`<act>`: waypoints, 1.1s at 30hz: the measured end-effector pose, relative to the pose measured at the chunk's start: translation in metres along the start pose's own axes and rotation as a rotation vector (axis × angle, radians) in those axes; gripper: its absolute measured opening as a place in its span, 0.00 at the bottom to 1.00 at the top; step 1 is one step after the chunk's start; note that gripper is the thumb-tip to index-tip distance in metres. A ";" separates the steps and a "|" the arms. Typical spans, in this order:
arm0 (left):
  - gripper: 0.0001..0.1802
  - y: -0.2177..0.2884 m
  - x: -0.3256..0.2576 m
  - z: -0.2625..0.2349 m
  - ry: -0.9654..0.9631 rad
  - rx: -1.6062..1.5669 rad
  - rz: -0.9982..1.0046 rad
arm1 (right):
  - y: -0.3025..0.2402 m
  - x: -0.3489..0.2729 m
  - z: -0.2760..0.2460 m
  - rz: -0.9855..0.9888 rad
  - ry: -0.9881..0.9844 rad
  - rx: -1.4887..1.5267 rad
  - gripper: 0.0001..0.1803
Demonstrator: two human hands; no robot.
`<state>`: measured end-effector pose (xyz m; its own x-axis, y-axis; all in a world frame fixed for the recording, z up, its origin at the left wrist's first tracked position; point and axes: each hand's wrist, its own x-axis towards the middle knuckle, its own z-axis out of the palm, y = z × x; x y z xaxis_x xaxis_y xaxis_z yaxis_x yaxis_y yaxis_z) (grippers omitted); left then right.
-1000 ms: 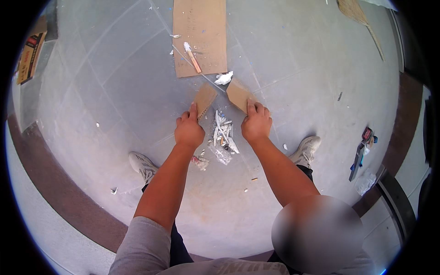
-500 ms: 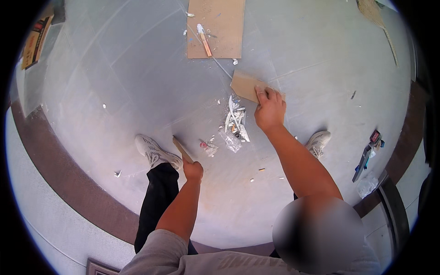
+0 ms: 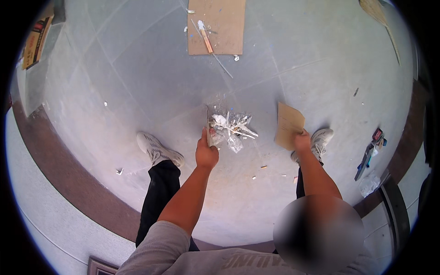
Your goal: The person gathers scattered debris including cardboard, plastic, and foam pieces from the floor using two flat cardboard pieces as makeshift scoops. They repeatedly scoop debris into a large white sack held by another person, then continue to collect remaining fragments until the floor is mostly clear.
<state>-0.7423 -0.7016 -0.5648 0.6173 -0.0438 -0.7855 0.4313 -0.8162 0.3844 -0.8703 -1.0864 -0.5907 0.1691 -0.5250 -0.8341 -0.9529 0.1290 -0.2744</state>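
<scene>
Left hand (image 3: 207, 156): clamped on cardboard strip (image 3: 209, 136) (nearly edge-on)
Right hand (image 3: 302, 141): clamped on cardboard flap (image 3: 288, 124)
Debris pile (image 3: 233, 125): heaped together — not lifted
Loose bits (image 3: 263, 167): scattered — ungathered

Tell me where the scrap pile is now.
In the head view, the scrap pile lies on the floor near centre, just right of the left hand.

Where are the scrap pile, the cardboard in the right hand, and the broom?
Scrap pile (image 3: 231, 126), head view: middle of the heap.
Cardboard (image 3: 288, 126) in the right hand (image 3: 302, 141), head view: middle of its flat face.
Broom (image 3: 380, 17), head view: bristles, near the handle.
</scene>
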 end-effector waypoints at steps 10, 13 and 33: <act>0.42 0.018 0.034 -0.026 0.137 0.285 0.293 | 0.046 -0.062 0.080 0.105 -0.003 0.447 0.21; 0.41 0.036 0.039 -0.028 0.143 0.153 0.406 | 0.056 -0.056 0.092 0.064 0.054 0.459 0.21; 0.48 0.061 0.002 0.048 -0.151 0.179 0.324 | 0.061 -0.072 0.116 0.171 0.241 0.484 0.21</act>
<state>-0.7461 -0.7791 -0.5661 0.5930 -0.3887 -0.7052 0.1005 -0.8332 0.5438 -0.9119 -0.9436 -0.6030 -0.0943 -0.6328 -0.7686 -0.7278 0.5706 -0.3805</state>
